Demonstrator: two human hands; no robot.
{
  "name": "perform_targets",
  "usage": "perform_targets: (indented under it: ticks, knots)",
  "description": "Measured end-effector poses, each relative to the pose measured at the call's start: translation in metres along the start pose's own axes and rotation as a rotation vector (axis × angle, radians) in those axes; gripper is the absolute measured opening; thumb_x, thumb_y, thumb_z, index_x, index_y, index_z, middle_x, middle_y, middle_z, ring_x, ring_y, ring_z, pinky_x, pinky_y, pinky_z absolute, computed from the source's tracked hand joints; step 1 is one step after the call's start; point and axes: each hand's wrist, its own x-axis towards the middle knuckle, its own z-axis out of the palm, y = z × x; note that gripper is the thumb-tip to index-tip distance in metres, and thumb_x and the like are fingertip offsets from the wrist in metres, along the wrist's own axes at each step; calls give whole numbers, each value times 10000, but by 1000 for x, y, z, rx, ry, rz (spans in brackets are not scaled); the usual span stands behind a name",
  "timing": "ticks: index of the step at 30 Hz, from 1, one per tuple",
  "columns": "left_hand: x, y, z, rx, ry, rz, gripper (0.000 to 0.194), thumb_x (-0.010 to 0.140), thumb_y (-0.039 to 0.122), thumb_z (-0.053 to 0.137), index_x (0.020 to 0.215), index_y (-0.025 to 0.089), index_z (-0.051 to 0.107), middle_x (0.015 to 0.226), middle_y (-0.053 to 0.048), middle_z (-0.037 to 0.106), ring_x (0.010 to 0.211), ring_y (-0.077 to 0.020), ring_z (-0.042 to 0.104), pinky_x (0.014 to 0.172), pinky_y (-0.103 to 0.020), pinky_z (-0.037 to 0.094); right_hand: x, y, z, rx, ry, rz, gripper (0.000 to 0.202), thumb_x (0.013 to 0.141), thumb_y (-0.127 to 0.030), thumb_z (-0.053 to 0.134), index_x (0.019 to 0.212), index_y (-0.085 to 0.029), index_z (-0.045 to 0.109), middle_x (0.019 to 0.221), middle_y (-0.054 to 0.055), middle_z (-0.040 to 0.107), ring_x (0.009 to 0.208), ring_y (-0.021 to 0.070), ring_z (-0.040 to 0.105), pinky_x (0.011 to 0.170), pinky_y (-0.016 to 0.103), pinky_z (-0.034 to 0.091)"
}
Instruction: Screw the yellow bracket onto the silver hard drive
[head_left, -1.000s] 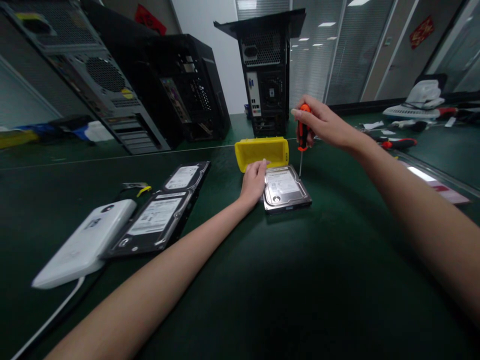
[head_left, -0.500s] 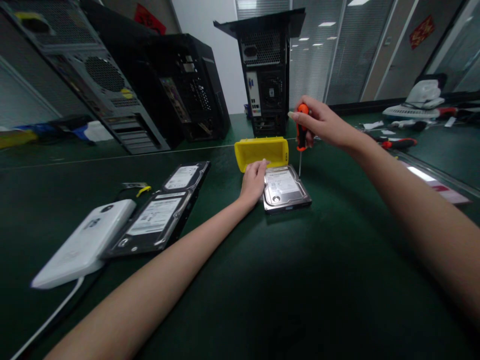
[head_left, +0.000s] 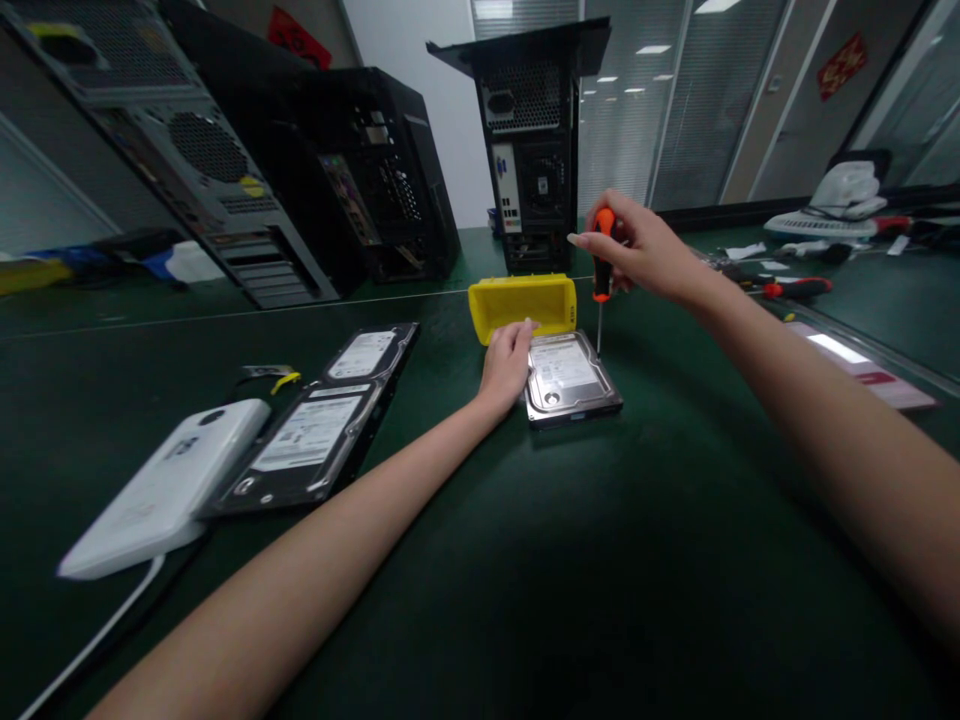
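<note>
A silver hard drive (head_left: 571, 378) with a white label lies flat on the green table in the head view. My left hand (head_left: 508, 365) grips its left side, with the fingers at the far left corner and partly hidden. An orange and black screwdriver (head_left: 602, 260) stands nearly upright in my right hand (head_left: 634, 245), its handle wrapped by the fingers. Its thin shaft points down, and the tip meets the drive's right edge near the far corner. Just behind the drive, a yellow plastic bin (head_left: 523, 303) touches or nearly touches my left fingertips.
Two more hard drives (head_left: 311, 435) lie to the left beside a white cabled device (head_left: 169, 485). Computer cases (head_left: 536, 150) stand along the back. Red-handled pliers (head_left: 799, 288) and other tools lie at right, near a flat pinkish-white panel (head_left: 870, 370).
My right hand's thumb has shifted slightly to the left on the screwdriver handle, and the grip has turned a little. The left hand and hard drive stay put.
</note>
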Motion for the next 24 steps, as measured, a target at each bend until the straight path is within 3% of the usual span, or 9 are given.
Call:
perform_targets:
  ticks: [6,14,20,24]
  knots:
    - [1,0,0,15,0,1,425,950,438,313,1059,193,642,1149,-85,631,1124,-206,527,1024,-358,359,1,-11,2,-97,7,-78,410,822,-606,479,946,-216,512,791,17,529,753,152,573,678,289,501]
    - [1,-2,1,-5,6,19,424,949,434,320,1051,181,644,1138,-91,635,1116,-203,533,1020,-352,367,1,-7,3,3,-20,31,524,859,-681,261,935,-224,506,717,10,500,650,135,582,576,265,500]
    - [0,1,0,-2,3,-2,416,950,426,315,1049,190,643,1146,-85,633,1127,-201,528,1022,-348,365,4,6,0,86,-47,29,505,845,-682,316,948,-223,498,723,13,524,578,119,567,500,244,470]
    - [0,2,0,6,1,-7,414,949,428,318,1047,193,644,1143,-79,634,1126,-204,527,1021,-352,364,5,1,-3,113,-69,51,483,838,-670,362,928,-217,504,717,18,540,563,120,560,509,260,485]
